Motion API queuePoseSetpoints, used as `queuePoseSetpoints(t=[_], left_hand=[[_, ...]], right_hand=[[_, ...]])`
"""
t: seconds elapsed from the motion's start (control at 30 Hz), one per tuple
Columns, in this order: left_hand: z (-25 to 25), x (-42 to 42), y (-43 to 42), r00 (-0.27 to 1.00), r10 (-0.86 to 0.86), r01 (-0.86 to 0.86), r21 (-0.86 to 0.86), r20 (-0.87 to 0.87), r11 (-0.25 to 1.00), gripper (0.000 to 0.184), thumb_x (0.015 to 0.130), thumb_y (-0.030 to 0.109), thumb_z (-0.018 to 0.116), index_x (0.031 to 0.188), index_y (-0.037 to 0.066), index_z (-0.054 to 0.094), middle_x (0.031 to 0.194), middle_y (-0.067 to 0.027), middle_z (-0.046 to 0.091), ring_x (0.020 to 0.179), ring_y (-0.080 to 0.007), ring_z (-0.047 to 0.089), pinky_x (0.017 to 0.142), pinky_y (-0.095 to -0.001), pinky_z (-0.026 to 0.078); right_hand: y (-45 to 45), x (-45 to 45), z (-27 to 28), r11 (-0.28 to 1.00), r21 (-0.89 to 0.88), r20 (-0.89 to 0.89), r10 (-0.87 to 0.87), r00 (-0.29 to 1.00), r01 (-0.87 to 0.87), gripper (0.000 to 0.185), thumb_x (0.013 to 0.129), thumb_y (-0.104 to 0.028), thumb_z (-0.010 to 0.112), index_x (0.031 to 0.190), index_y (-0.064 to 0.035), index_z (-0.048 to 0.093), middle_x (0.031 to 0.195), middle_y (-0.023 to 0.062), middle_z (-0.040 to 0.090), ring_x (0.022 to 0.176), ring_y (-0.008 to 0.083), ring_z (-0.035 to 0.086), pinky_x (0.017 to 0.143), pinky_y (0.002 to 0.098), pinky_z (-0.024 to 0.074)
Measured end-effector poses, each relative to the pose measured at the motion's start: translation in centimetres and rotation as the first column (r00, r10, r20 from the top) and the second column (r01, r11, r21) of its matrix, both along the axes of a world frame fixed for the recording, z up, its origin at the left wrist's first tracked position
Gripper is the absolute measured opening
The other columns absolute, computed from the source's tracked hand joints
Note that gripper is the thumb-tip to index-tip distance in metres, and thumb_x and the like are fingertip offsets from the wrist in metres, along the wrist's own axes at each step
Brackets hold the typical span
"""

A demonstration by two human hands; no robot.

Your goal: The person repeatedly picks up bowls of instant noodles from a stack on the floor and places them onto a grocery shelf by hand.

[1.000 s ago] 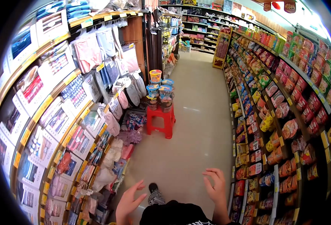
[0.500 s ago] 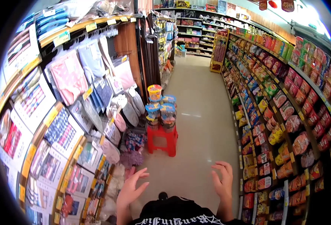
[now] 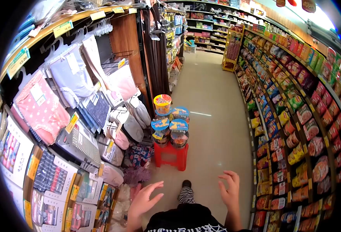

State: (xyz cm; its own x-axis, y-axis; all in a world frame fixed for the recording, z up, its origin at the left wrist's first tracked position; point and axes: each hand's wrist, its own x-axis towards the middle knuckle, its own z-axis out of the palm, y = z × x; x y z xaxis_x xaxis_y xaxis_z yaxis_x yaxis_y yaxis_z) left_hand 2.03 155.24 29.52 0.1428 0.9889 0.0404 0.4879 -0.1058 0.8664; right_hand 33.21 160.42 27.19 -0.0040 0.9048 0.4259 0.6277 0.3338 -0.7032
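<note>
My left hand is held out in front of me, fingers apart and curved, with nothing in it. Opposite it my right hand is also raised with spread fingers and holds nothing. Ahead of the left hand, a red plastic stool stands on the floor, apart from my fingers. Several tubs with blue lids are stacked on the stool. On top at the back left sits a yellow and red tub. Below my hands, one dark shoe shows under a striped trouser leg.
Hanging underwear and boxed goods fill the left shelves. Snack packets line long shelves on the right. Between them runs the tiled aisle floor. A yellow display rack stands farther along, before the back shelves.
I have moved forward along the aisle, and the stool with its tubs appears nearer. My shoe and striped leg now show more fully. Both hands stay raised and open.
</note>
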Motion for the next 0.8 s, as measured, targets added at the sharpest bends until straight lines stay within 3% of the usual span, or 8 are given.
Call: queuePoseSetpoints(t=[0.17,0.23,0.3,0.37,0.4,0.53,0.63,0.8], left_hand=[[2.1,0.9,8.3,0.997,0.004,0.001,0.057,-0.078,0.998,0.045,0.084,0.016,0.065,0.125,0.003,0.052,0.116,-0.0139,0.060,0.108,-0.0250,0.058,0.093,-0.0330,0.043],[4.2,1.3,12.2,0.999,-0.006,0.014,0.192,-0.041,0.981,0.045,0.084,0.015,0.065,0.125,0.003,0.052,0.117,-0.0146,0.059,0.108,-0.0269,0.057,0.093,-0.0339,0.043],[5.1,1.7,15.7,1.000,0.000,0.002,0.215,-0.010,0.977,0.045,0.083,0.015,0.065,0.124,0.003,0.053,0.119,-0.0155,0.057,0.109,-0.0294,0.056,0.093,-0.0353,0.043],[5.8,2.1,18.3,0.960,0.172,-0.098,0.313,-0.220,0.945,0.046,0.082,0.016,0.066,0.124,0.003,0.053,0.120,-0.0156,0.056,0.111,-0.0302,0.054,0.095,-0.0364,0.042],[6.1,2.4,19.3,0.952,0.188,-0.099,0.339,-0.240,0.935,0.047,0.081,0.016,0.067,0.123,0.003,0.053,0.120,-0.0156,0.057,0.111,-0.0311,0.054,0.096,-0.0372,0.041],[3.2,1.8,22.1,0.995,0.100,-0.100,0.166,0.008,0.981,0.048,0.083,0.014,0.066,0.127,0.003,0.051,0.123,-0.0156,0.053,0.109,-0.0258,0.055,0.092,-0.0330,0.044],[1.1,0.9,24.6,0.987,0.157,-0.153,0.089,-0.040,0.984,0.050,0.083,0.015,0.067,0.128,0.003,0.049,0.121,-0.0149,0.054,0.107,-0.0249,0.056,0.091,-0.0328,0.044],[1.1,-1.2,32.2,0.989,0.097,-0.082,0.128,-0.115,0.988,0.049,0.083,0.016,0.067,0.126,0.002,0.050,0.117,-0.0165,0.055,0.105,-0.0265,0.055,0.091,-0.0345,0.043]], right_hand=[[9.0,-0.2,1.7,0.992,0.116,0.020,0.044,0.999,-0.046,0.022,0.074,-0.004,0.065,0.096,-0.0053,0.063,0.111,0.0141,0.054,0.100,0.0303,0.051,0.086,0.0386,0.0421],[12.6,0.0,3.0,0.991,0.128,-0.053,0.033,0.998,-0.026,0.022,0.074,-0.004,0.065,0.096,-0.0054,0.062,0.111,0.0143,0.054,0.100,0.0309,0.051,0.086,0.0391,0.0418],[16.5,0.8,3.3,0.985,0.169,-0.105,0.033,0.994,-0.015,0.022,0.074,-0.005,0.065,0.097,-0.0054,0.062,0.111,0.0144,0.054,0.100,0.0315,0.051,0.086,0.0395,0.0415],[19.9,1.2,2.8,0.988,0.156,-0.037,0.025,0.999,-0.019,0.023,0.074,-0.006,0.066,0.097,-0.0062,0.062,0.110,0.0144,0.055,0.100,0.0322,0.052,0.086,0.0399,0.0413],[21.2,1.3,3.0,0.986,0.168,-0.045,0.028,0.999,-0.020,0.023,0.074,-0.006,0.066,0.097,-0.0062,0.062,0.110,0.0144,0.055,0.100,0.0322,0.052,0.086,0.0399,0.0413],[24.4,1.4,3.4,0.987,0.089,0.045,0.129,0.991,-0.133,0.023,0.075,-0.008,0.066,0.098,-0.0070,0.062,0.109,0.0141,0.056,0.100,0.0322,0.052,0.087,0.0404,0.0415],[26.7,1.7,2.6,0.992,0.048,0.055,0.111,0.992,-0.114,0.023,0.076,-0.009,0.066,0.098,-0.0072,0.062,0.109,0.0140,0.056,0.100,0.0320,0.052,0.087,0.0405,0.0416],[30.6,1.2,1.8,1.000,0.016,0.054,-0.021,0.998,0.020,0.023,0.076,-0.010,0.066,0.099,-0.0075,0.062,0.110,0.0135,0.056,0.101,0.0319,0.052,0.087,0.0406,0.0417]])
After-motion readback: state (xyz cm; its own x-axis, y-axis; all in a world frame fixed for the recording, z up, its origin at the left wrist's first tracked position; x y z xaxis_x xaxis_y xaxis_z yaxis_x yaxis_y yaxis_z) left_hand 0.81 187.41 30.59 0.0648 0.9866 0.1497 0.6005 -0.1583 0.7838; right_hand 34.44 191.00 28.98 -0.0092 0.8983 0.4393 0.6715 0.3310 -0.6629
